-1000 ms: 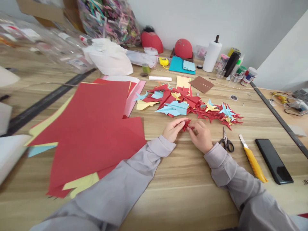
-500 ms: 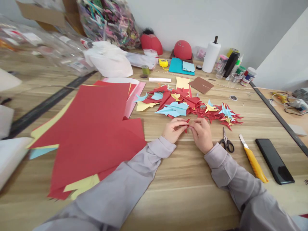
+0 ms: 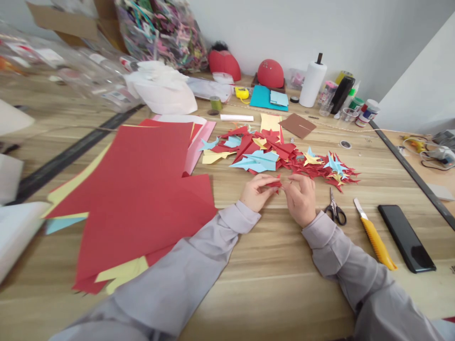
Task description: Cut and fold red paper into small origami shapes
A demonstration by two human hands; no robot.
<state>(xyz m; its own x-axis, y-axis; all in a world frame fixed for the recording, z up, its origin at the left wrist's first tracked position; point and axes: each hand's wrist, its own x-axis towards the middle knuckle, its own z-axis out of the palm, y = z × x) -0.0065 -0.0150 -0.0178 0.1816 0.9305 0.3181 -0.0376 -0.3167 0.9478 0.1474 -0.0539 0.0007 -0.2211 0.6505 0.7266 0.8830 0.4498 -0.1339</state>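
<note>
My left hand pinches a small folded red paper piece with pointed ends, between thumb and fingers. At the right end of this piece, my right hand is closed in a pinch; its fingertips partly hide that end. Just beyond both hands lies a heap of folded paper pieces, mostly red, with some light blue and yellow. Scissors with black handles rest to the right of my right hand. Farther right are a yellow utility knife and a black phone.
Large red paper sheets cover the left side, partly under my left forearm. Behind the heap are a brown card, a yellow tape measure and a white roll. A bag of colourful scraps stands at the back left.
My right hand has shifted slightly right, away from my left. The small red piece is turned and more of it shows at my left fingertips.
</note>
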